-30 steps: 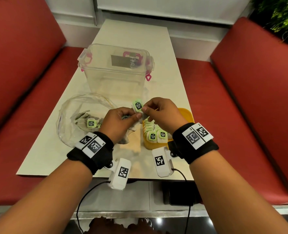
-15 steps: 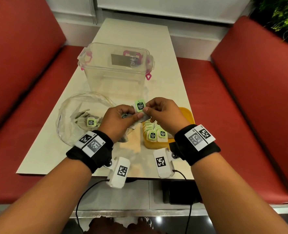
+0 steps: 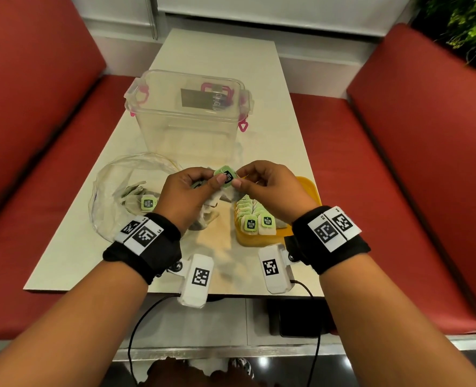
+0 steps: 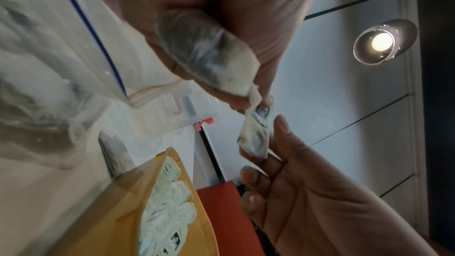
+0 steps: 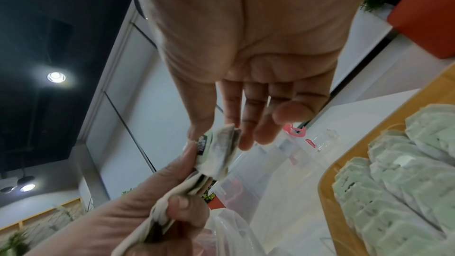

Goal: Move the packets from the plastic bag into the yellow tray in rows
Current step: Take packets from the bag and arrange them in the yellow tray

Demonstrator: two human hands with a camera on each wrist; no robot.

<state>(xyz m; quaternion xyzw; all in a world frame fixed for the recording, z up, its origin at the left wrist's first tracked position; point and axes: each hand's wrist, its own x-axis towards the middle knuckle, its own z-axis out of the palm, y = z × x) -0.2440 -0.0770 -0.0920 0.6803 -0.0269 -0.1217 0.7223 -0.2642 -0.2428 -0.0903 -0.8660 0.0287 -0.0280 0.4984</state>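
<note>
Left hand (image 3: 188, 195) clutches spare packets, pinching top packet (image 3: 226, 175) with right hand (image 3: 270, 188) above worktop's near edge | advice: right peels one only, seats upright in yellow tray (image 3: 310, 188) rows | plastic bag (image 3: 114, 191) left.

- A black fabric band (image 3: 144, 247) is worn round the wrist behind the left hand (image 3: 183, 196), with two white square-coded tags on top.
- A matching band (image 3: 331, 236) is worn behind the right hand (image 3: 273, 188).
- A white coded camera block (image 3: 197, 277) is hung under each wrist; thin black cables trail off, seemingly from both.
</note>
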